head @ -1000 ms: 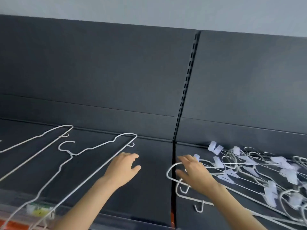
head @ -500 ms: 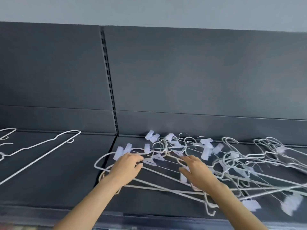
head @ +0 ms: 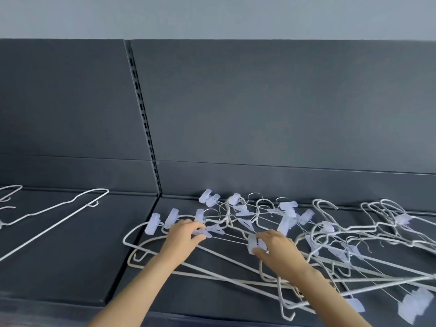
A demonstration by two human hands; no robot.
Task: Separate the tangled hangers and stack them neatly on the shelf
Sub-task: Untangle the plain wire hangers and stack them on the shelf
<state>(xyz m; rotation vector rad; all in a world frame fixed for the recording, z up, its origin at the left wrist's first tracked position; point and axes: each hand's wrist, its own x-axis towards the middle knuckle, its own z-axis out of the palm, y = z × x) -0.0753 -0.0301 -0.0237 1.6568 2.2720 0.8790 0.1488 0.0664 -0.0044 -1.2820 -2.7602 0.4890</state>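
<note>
A tangled heap of white wire hangers [head: 306, 234], many with pale plastic clips, lies on the dark shelf [head: 77, 267] from the centre to the right edge. My left hand [head: 182, 237] pinches a clip at the left end of a thin clip hanger [head: 226, 238] in the heap. My right hand [head: 278, 251] grips the clip at that hanger's other end. On the left shelf section a single white hanger [head: 59, 213] lies flat, apart from the heap, and part of another hanger [head: 9, 194] shows at the far left edge.
A dark back panel [head: 259, 114] rises behind the shelf, with a slotted upright [head: 141, 114] between its two sections. The shelf's front edge runs along the bottom of the view.
The view has swung right, from the sorted hangers to the tangled heap. Both hands moved onto the heap and closed on the clips of one thin hanger.
</note>
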